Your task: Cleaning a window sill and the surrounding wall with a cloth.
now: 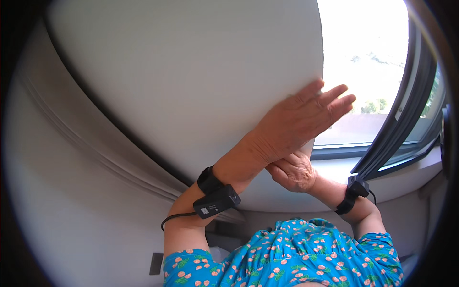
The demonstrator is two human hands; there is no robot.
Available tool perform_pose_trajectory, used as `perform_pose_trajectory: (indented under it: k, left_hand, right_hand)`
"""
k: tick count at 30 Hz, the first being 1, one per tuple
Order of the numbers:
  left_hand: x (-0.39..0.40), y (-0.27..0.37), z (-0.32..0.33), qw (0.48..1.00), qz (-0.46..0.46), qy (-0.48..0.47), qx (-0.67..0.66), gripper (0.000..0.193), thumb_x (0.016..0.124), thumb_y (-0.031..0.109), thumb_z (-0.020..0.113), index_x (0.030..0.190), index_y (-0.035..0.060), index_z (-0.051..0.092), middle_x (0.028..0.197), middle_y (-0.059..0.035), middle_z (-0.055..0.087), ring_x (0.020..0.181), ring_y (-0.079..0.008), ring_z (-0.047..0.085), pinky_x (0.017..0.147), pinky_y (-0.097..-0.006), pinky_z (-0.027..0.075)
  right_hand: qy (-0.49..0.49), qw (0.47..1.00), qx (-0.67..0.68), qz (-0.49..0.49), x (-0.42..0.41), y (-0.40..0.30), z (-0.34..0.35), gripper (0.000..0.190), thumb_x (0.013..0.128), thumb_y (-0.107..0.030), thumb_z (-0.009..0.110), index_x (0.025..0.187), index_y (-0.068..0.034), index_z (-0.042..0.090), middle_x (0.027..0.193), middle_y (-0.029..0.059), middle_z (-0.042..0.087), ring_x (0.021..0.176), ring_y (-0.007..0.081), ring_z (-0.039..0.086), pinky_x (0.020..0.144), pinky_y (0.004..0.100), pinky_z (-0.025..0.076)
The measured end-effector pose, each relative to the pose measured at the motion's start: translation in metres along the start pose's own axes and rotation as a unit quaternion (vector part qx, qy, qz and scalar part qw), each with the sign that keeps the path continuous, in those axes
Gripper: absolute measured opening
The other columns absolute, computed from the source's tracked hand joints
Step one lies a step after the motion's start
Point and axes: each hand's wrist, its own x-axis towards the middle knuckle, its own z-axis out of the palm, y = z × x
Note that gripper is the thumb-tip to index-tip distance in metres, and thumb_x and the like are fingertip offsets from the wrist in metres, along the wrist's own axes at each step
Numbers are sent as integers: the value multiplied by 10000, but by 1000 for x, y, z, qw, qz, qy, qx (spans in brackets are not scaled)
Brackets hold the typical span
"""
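Observation:
A large smooth pale panel (186, 75) fills the upper left and middle, its right edge standing in front of a bright window. My left hand (296, 116) lies at or just over that edge, back of the hand towards me, fingers spread past it against the window; whether the palm touches the panel cannot be told. Below it, my right hand (294, 172) is bent at the panel's lower right part, its fingertips hidden beneath my left hand and wrist. Whether it grips the panel is not clear. Each forearm wears a black strap with a small black device.
The window (362, 71) has a dark frame (405, 107) and a pale sill (331, 168). A dark gap follows the panel's left edge, beside a grey ribbed trim (96, 158) and a pale wall (89, 215). A dark rectangular plate (156, 263) is on the wall low down.

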Motion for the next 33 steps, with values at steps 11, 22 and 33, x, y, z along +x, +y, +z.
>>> perform_pose_trajectory:
  k: [11, 22, 33]
  left_hand:
    - [-124, 91, 29, 991, -57, -113, -45, 516, 861, 360, 487, 1361, 273, 395, 1467, 112, 278, 1374, -87, 168, 1151, -368, 10]
    - [-166, 92, 9, 935, -246, -208, -149, 447, 842, 154, 512, 1288, 183, 486, 1382, 57, 410, 1281, -159, 354, 1098, -364, 222]
    - [-128, 63, 10, 808, -567, 107, -119, 588, 925, 128, 415, 1433, -8, 153, 1510, -198, 60, 1399, -353, 2, 1109, -513, 12]
  right_hand:
    - [-196, 971, 109, 85, -91, -31, -15, 280, 637, -93, 602, 893, 9, 553, 828, 108, 557, 904, 254, 542, 763, 347, 464]
    - [-241, 956, 134, 97, -108, -35, -19, 234, 655, -57, 609, 878, -15, 552, 807, 89, 551, 933, 240, 529, 769, 343, 450]
    - [-118, 979, 111, 127, -70, -26, -33, 317, 664, 31, 611, 975, 4, 556, 928, 127, 591, 963, 283, 555, 762, 382, 491]
